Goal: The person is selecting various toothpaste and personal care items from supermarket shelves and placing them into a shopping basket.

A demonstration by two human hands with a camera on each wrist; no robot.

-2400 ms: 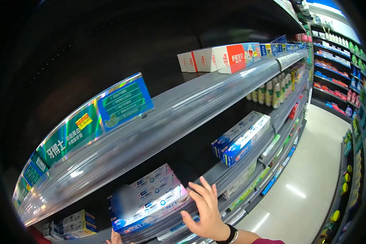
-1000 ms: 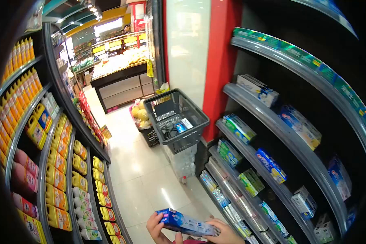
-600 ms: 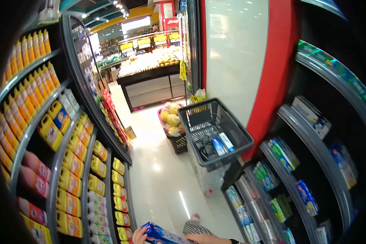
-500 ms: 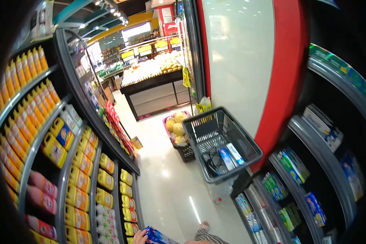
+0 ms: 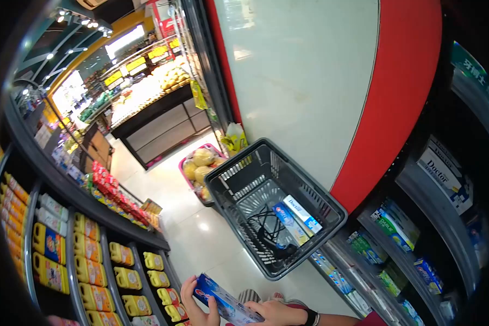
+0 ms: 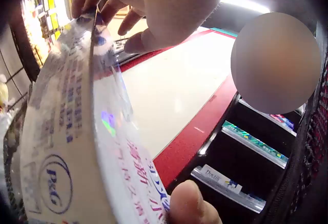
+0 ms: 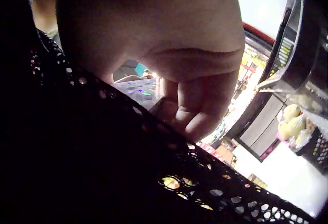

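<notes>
Hands first: our left-hand grip [image 5: 195, 305] is curled round one end of a long blue-and-white glossy cardboard toothpaste box [image 5: 226, 303], and our right-hand grip [image 5: 277, 314] closes on the other end. The left wrist view shows the fingers [image 6: 154, 9] hooked over the box's top edge and the thumb [image 6: 187, 203] pressing from below. In the right wrist view the fingers [image 7: 200, 106] are bent against the carton's side. We hold the box low in front of us, above the pale tiled floor [image 5: 201, 228], well apart from the dark grey plastic shopping basket [image 5: 239, 176], where two similar toothpaste boxes [image 5: 296, 217] already lie. Shelves of yellow plastic bottles [image 5: 92, 255] run along our left.

We judge the box light and fairly stiff, though thin card dents if squeezed mid-span, and its shiny print may slide under dry fingers. Holding it across the narrow faces near either end seems safest.
</notes>
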